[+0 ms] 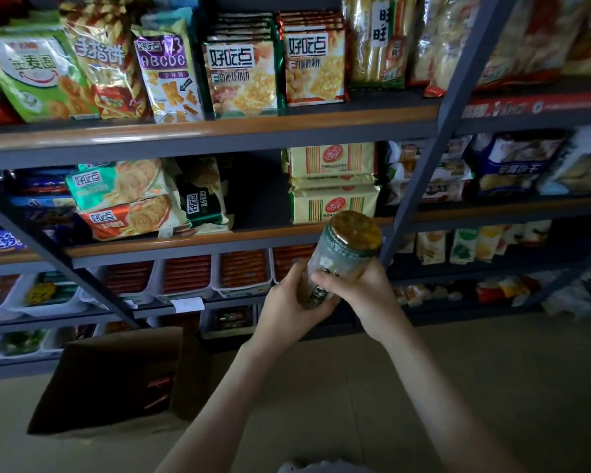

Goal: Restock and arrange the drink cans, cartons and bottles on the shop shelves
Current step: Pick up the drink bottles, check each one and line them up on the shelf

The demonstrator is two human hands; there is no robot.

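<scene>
bottle: one drink bottle with a greenish label, held up in the air in front of the middle shelf. It's tilted, with a round end pointing up towards the camera. Can't tell if that's the cap or the base.
left hand: the left hand is wrapped round the lower part of the bottle from the left, fingers curled on it.
right hand: the right hand grips the same bottle from the right, thumb across the label.
step: looks like mid-restock, checking or turning the bottle before it gets shelved.
shelf: there's a dark open spot on the middle shelf between a dark green pack and the stacked yellow cracker packs. It's all snacks up there though, so I'm honestly not sure that's where it goes.
next move: I reckon get it upright, label facing out, then set it down without knocking the neighbours.
box: a cardboard box sits on the floor near left, below the shelves. Can't see what's inside.
</scene>
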